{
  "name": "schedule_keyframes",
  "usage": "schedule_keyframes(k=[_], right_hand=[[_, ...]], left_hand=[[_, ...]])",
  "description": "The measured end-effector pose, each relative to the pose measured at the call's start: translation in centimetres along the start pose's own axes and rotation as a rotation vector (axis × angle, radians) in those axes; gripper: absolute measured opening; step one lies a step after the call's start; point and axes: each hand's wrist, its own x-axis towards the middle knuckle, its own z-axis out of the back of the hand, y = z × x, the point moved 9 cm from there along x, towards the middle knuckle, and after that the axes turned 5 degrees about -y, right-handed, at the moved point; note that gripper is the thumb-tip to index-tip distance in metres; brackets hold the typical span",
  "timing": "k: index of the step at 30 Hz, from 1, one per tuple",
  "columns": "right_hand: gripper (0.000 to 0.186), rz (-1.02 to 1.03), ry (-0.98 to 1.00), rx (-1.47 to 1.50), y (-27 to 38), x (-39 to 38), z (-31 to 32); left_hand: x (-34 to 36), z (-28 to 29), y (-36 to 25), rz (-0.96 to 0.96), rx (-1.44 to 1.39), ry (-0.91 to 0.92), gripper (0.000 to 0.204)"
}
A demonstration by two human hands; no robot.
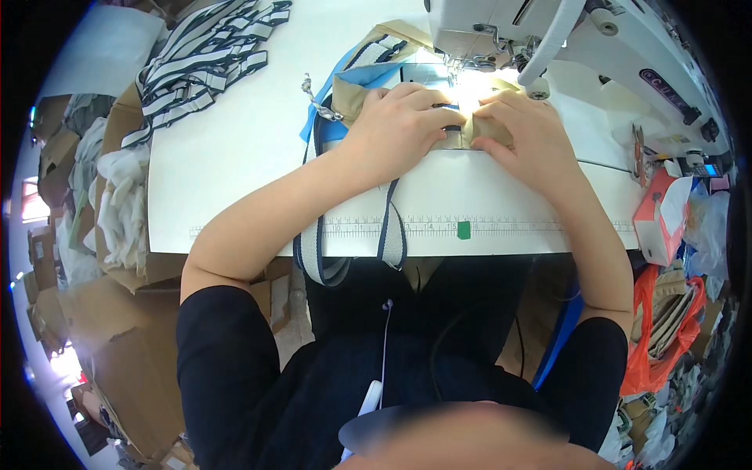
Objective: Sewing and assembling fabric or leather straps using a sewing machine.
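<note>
Head view: beige cloth (493, 131) at needle end of sewing machine (627, 63); striped strap (311, 235) left of machine.
Left hand (395, 125), before machine: fingers bent over cloth, grip cannot be told; right hand (529, 131), before machine: thumb and fingers pinching cloth.

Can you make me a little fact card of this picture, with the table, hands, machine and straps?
Table: white, with ruler marks and a green patch near the front
Left hand: on tan fabric; grip unclear
Right hand: also on tan fabric; grip unclear
Sewing machine: white, light on
Striped strap: hanging over the front edge
Strap pile: far left
</note>
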Motion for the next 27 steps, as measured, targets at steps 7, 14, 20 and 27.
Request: schedule_keyframes(k=[7, 14, 20, 27], right_hand=[[0.026, -0.088, 0.011, -0.029, -1.5, 0.4, -0.9], [0.027, -0.100, -0.037, 0.000, -2.1, 0.6, -0.9], [0.027, -0.111, -0.055, 0.038, -2.6, 0.3, -0.7], [0.026, -0.104, -0.022, 0.024, -2.6, 0.6, -0.7]], left_hand=[[0.9, -0.6, 1.4, 0.018, 0.044, 0.042, 0.025], [0.6, -0.6, 1.4, -0.005, 0.087, -0.026, 0.023], [1.0, -0.7, 1.1, 0.006, 0.062, 0.007, 0.022], [1.2, -0.5, 1.7, -0.007, 0.067, -0.022, 0.025]])
